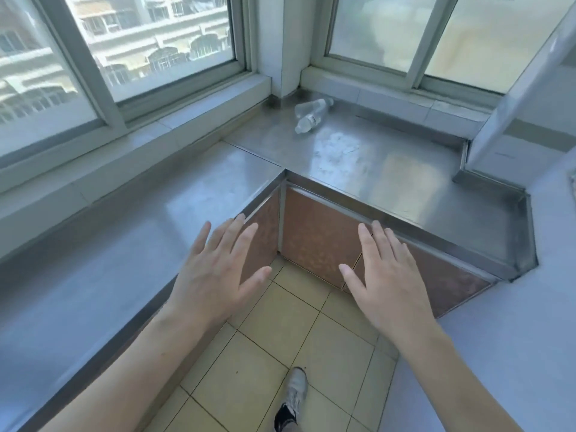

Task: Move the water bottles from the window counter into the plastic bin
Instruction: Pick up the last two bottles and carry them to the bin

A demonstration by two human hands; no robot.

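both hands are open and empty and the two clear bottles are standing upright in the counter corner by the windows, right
Not quite. The two clear bottles are not upright: the head view shows them lying on their sides on the steel counter in the corner by the windows. The rest holds: the left hand and right hand are open and empty.

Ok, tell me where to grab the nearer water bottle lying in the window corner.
Take the nearer water bottle around its mid-body, from above, with the right hand. It lies on its side on the steel counter, cap end toward you, touching a second bottle behind, so a top-down grasp probably avoids nudging that one.
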